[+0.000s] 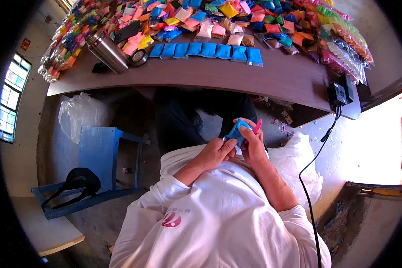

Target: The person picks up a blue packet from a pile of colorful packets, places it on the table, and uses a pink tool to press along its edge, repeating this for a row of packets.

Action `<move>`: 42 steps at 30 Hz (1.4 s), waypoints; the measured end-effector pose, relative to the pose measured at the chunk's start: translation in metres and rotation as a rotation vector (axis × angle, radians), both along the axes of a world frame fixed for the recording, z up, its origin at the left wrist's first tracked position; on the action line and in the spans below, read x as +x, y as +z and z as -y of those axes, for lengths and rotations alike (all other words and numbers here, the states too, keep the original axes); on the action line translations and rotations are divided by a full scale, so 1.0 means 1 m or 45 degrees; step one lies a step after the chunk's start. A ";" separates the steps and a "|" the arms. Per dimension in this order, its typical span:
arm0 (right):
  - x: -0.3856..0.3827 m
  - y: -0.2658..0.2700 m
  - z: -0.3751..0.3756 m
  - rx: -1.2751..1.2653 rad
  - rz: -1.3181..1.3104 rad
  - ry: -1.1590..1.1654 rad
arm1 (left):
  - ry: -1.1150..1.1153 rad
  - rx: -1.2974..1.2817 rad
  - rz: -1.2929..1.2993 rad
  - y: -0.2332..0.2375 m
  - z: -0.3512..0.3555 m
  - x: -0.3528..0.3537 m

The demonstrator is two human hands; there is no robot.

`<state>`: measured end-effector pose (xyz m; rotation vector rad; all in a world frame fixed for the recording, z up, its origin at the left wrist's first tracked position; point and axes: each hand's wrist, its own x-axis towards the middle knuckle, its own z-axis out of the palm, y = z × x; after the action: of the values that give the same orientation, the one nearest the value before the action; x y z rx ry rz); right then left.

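A small blue packet [237, 130] is held above my lap, between both hands. My left hand [216, 152] pinches its lower left edge with thumb and fingers. My right hand [253, 142] grips the packet from the right, and a pink-red object [257, 126] sticks up by its fingers. What that object is, I cannot make out fully. On the table [165, 79] in front, several similar blue packets [194, 49] lie side by side in a row, with a pinkish packet [235, 40] and a brown one [248, 41] just behind.
Heaps of coloured packets [228, 10] cover the table's back. A steel flask [107, 51] and a round lid [139, 57] stand left; a black adapter [337, 94] with a cable [302, 172] is right. A blue chair [98, 152] holds a black bag [81, 181]. White plastic bags [299, 165] sit beside me.
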<state>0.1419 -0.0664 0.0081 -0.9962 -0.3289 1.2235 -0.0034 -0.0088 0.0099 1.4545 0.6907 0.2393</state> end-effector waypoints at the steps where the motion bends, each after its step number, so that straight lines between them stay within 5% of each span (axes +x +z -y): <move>1: 0.000 0.003 0.000 -0.008 0.012 -0.005 | 0.004 -0.002 0.012 0.000 0.000 0.000; 10: 0.007 -0.017 0.003 -0.099 -0.089 0.268 | 0.010 0.041 -0.001 0.001 0.000 -0.001; 14: -0.006 0.015 0.007 0.076 0.049 0.178 | 0.001 0.060 -0.032 -0.006 0.000 -0.001; 33: -0.001 -0.004 0.006 -0.093 0.257 0.021 | 0.018 -0.028 0.038 -0.007 0.002 -0.001; 36: 0.002 -0.007 0.008 -0.058 0.113 0.117 | 0.096 -0.111 0.058 -0.009 0.002 0.000; 42: 0.000 -0.012 0.006 0.116 0.353 0.125 | 0.043 -0.029 0.014 -0.009 0.003 -0.001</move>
<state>0.1416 -0.0720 -0.0035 -1.0820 -0.6512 1.1479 -0.0043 -0.0117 0.0008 1.4195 0.7076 0.2648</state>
